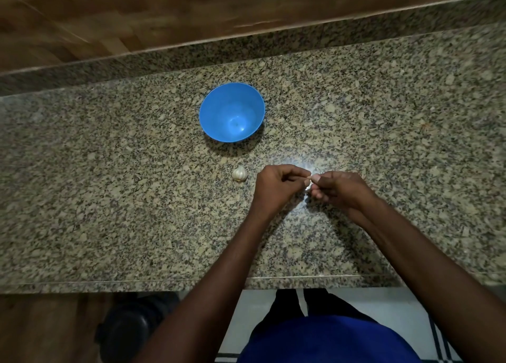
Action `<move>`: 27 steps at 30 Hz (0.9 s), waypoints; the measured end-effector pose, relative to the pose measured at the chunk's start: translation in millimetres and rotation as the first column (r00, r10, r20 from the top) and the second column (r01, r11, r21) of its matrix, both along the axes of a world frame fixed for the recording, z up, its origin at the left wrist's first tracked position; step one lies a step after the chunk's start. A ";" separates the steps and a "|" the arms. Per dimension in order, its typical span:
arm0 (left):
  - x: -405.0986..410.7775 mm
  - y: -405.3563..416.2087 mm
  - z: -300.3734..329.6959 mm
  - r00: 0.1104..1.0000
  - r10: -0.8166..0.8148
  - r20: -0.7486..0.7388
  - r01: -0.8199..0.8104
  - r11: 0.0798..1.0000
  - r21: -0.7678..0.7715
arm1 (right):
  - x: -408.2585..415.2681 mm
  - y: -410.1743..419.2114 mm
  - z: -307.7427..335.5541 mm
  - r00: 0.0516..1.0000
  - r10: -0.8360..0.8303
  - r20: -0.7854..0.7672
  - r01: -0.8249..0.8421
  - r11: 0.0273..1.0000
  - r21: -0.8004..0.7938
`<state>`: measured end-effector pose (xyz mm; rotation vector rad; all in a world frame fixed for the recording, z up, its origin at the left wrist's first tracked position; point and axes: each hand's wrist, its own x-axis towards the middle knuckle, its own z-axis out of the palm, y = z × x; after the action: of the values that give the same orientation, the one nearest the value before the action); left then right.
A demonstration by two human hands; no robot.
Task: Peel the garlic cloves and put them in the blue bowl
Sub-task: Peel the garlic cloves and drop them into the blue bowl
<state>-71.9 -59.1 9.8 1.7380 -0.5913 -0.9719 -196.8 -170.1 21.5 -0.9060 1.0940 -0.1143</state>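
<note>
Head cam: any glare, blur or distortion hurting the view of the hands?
Head view: glare patch on the counter washes out the clove between left hand and right hand; top wood band motion-blurred; counter edges bowed by wide-angle lens; blue bowl sharp.

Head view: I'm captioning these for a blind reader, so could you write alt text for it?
Two hands, left hand and right hand, pinch a garlic clove between them above a granite counter. A garlic bulb lies on the counter left of the hands, and an empty blue bowl stands beyond it.

No readable text, label, brand or number shows anywhere.
</note>
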 end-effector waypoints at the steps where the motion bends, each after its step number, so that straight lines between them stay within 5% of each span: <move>1: -1.2 0.7 0.3 1.000 0.011 -0.027 -0.011 1.000 -0.011 | -0.4 0.7 -0.9 1.000 -0.012 0.011 0.012 0.999 0.031; 6: -3.8 2.9 -1.1 0.999 0.032 0.006 -0.032 0.999 -0.042 | -3.2 1.8 -2.9 0.996 -0.057 0.066 0.041 0.975 0.219; 17: -1.8 6.8 -3.6 0.998 0.013 -0.068 -0.017 0.998 -0.060 | -3.3 -1.7 1.1 1.000 0.022 0.007 -0.023 0.930 0.367; 22: -6.0 7.6 -4.3 0.965 0.139 -0.221 -0.140 0.990 0.012 | -5.8 11.7 -4.2 0.999 0.046 0.014 -0.042 0.976 -0.214; 27: -4.5 7.5 -8.4 0.955 0.145 -0.258 -0.146 0.989 0.013 | -9.2 11.5 -13.9 0.985 0.112 -0.130 -0.158 0.885 -0.438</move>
<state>-76.4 -51.6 1.4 1.5915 -0.2925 -1.0690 -206.1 -158.6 7.6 -1.4148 1.1143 -0.2128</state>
